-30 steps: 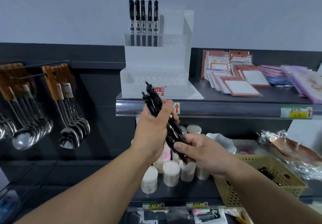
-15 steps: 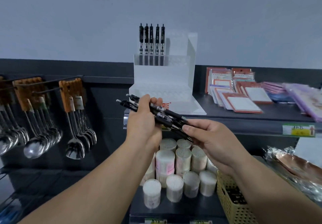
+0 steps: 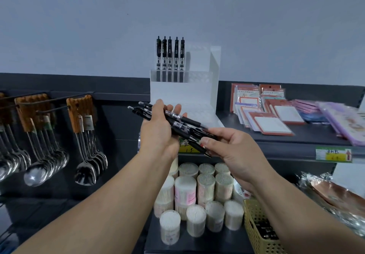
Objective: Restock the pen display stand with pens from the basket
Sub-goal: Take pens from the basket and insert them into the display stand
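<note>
Left hand: the left hand is held palm-up in front of the stand, its grip half-curled under a bundle of black pens, thumb laid across the top; it seems to serve as a tray so that one pen can be drawn off at a time.
Right hand: the right hand has its thumb and forefinger pinched on the tip ends of the lowest pens at the right of the bundle, most likely to separate one for insertion.
Pens in hand: the bundle lies slanted, its clicker ends up and to the left, its tips down and to the right.
Display stand: the white tiered pen display stand sits on the upper shelf, just beyond the hands; five upright pens fill the left end of its top row, clips up, while the other holes in that row and the lower tiers look empty.
Basket: the yellow basket rests at the near right on the lower shelf, a few dark pens lying inside it, below the right forearm.
Surroundings: hanging spoons are at the left, cotton swab tubs stand below the hands, and notepads lie right of the stand.
Change from a second ago: the bundle then stood nearly upright and lower in view; it now lies tilted flat and raised level with the stand's base tier. The left fingers have opened out, and the view has tipped down, showing more of the tubs.
</note>
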